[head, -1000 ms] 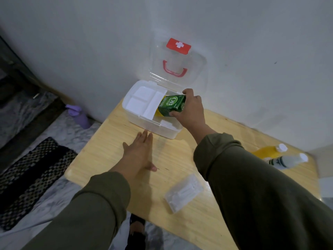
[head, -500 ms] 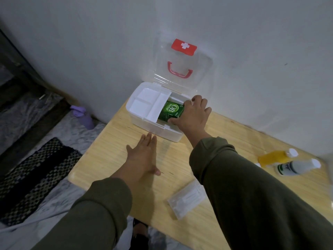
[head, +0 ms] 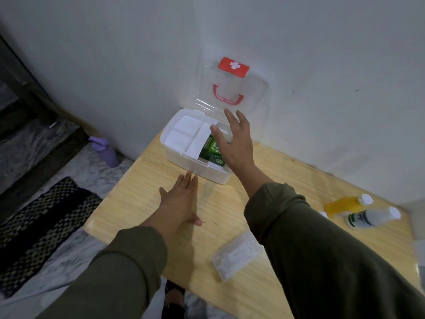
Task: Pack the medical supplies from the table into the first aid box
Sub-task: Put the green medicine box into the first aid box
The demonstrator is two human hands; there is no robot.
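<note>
Head view: right hand (head: 233, 143) spread wide above first aid box (head: 195, 165), gripping nothing.
Green carton (head: 210, 150): in the box, just under those fingers.
Left hand (head: 180, 200): flat on table (head: 287, 180), fingers extended, empty.
Next, likely: clear packet (head: 236, 255), back toward the right sleeve, long axis diagonal; right hand nearer.
Bottles (head: 361, 212): well right, lying down.
Obstruction: none seen.
</note>
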